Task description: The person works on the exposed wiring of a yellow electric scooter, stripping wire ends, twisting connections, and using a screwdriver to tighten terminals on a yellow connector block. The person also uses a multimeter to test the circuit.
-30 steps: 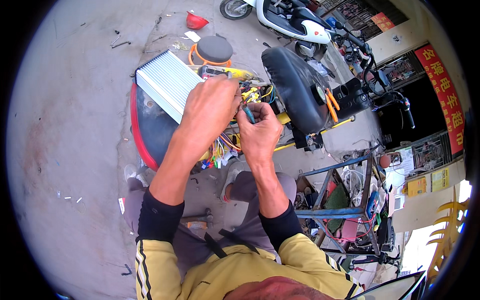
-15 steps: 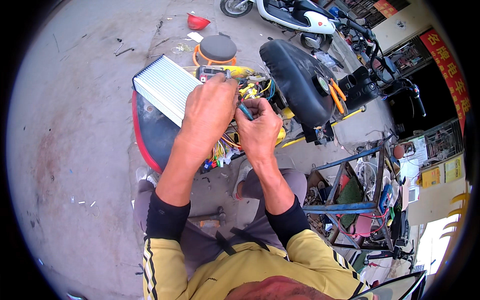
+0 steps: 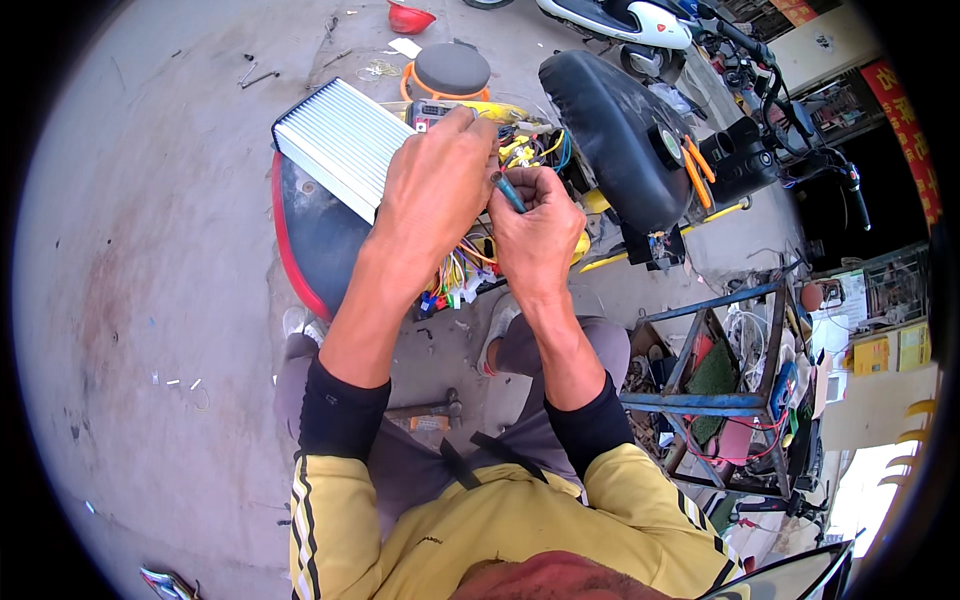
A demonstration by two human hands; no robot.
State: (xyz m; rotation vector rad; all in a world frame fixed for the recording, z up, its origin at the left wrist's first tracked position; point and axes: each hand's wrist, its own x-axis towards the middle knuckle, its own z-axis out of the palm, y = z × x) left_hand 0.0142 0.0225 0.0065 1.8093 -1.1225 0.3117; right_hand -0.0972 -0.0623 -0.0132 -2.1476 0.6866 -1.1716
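Note:
Above the opened body of a yellow electric scooter [image 3: 582, 245], my two hands work close together. My right hand [image 3: 540, 232] is closed around a short teal cylinder [image 3: 510, 194], whose kind I cannot make out. Beside it my left hand [image 3: 440, 180] has its fingers curled together; whatever they pinch is hidden behind the hand. Yellow connectors and wires [image 3: 522, 152] lie just beyond my fingertips. Below the hands hangs a bundle of coloured wires [image 3: 458, 280] with plugs. To the left, a silver finned metal box [image 3: 345, 145] rests on the black, red-edged rear part [image 3: 322, 235].
A black seat [image 3: 610, 140] stands tilted up at right, near orange-handled pliers [image 3: 697, 172]. A round grey-topped stool [image 3: 452, 70] is beyond the scooter. A hammer [image 3: 450, 405] lies between my feet. A blue metal rack [image 3: 715, 402] full of parts stands at right.
The whole view has shifted slightly, so the scene sits a little higher and farther right. Both hands keep nearly the same pose, with the teal cylinder still in the right.

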